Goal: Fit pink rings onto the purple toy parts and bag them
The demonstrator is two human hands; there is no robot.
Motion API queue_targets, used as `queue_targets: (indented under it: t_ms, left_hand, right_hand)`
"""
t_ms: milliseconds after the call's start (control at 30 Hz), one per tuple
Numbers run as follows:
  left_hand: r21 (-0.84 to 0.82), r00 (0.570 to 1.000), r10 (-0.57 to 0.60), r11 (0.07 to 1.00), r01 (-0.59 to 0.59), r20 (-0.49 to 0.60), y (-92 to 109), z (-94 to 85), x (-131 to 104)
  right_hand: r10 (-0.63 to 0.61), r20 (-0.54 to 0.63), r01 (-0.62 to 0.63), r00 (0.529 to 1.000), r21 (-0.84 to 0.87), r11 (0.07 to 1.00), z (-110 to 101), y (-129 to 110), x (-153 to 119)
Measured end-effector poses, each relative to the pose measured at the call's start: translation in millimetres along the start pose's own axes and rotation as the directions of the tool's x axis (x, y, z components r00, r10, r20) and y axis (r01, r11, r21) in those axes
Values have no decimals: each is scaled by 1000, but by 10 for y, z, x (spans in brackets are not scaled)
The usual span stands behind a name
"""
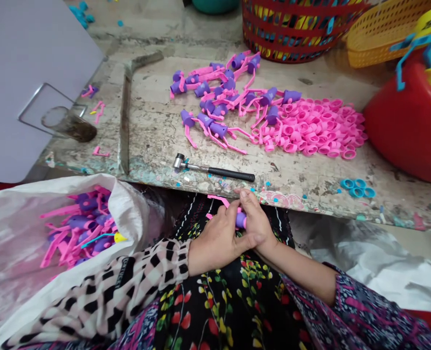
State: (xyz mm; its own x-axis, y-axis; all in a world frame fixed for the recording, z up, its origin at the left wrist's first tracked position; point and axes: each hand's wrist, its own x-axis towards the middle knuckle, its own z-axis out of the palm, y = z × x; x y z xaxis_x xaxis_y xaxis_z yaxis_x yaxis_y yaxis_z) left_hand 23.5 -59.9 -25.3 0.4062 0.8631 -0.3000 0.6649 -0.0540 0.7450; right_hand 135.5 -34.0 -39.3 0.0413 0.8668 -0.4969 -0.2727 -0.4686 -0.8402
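Observation:
Over my lap, at the bench's front edge, both hands come together around a purple plastic part with pink arms [241, 220]. My left hand [217, 239] is closed over its pink side, and pink tips stick out past the fingers. My right hand [258, 221] wraps the purple end from the other side. The palms hide much of the piece. Just beyond the hands, a small hammer [231, 173] with a black grip lies on the bench. Behind it spreads a loose heap of similar purple and pink pieces [218, 129], beside a pile of pink rings [320, 127].
A white sack [128, 199] of purple-and-pink pieces stands open at left. An angled metal bar [124, 116] and a glass [71, 124] sit on the worn bench [157, 126]. Blue rings [357, 187] lie at right. Behind are a red basket [291, 34], yellow basket [368, 43] and red tub [401, 121].

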Motion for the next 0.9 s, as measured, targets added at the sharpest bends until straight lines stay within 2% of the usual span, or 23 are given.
queue_targets:
  t_ms: [100, 167, 267, 567, 900]
  left_hand:
    - [-3, 999, 27, 1000, -27, 41, -20, -39, 8]
    - [-20, 999, 19, 1000, -18, 38, -30, -53, 13]
    - [-42, 999, 16, 999, -15, 31, -34, -57, 11]
    - [-64, 998, 16, 998, -12, 53, 16, -98, -6]
    - [-99, 997, 64, 993, -60, 44, 15, -113, -3]
  right_hand:
    - [144, 52, -147, 988, 61, 987, -39, -69, -31]
    - [263, 128, -280, 956, 140, 950, -58, -116, -42]
    - [326, 235, -377, 916, 224, 899, -78, -170, -39]
    - [317, 293, -396, 902, 265, 880, -113, -220, 8]
    - [249, 179, -281, 952, 180, 943, -116, -149, -23]
